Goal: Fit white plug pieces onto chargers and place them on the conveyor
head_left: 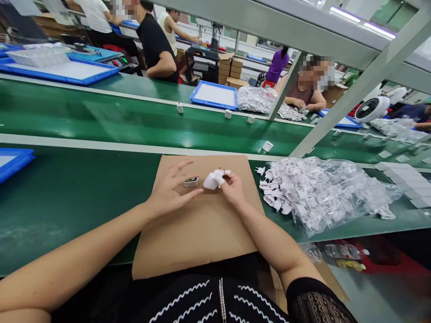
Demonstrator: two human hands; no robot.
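My left hand [171, 186] is spread above the cardboard sheet [198, 229], its fingers apart and nothing held. Just beyond its thumb, a small white housing [191, 182] with a dark and green inside rests on the cardboard. My right hand [232, 186] pinches a white plastic plug part [213, 179] over the upper middle of the cardboard, with small metal pins showing at its top. Several similar white plug parts [279, 188] spill from a clear plastic bag to the right of the cardboard.
Behind the cardboard, a green conveyor [134, 121] carries small white pieces [267, 146]. A slanted metal post [343, 98] rises at the right. White blocks [404, 179] lie far right, a blue tray [15, 161] at left. Several people sit beyond the conveyor.
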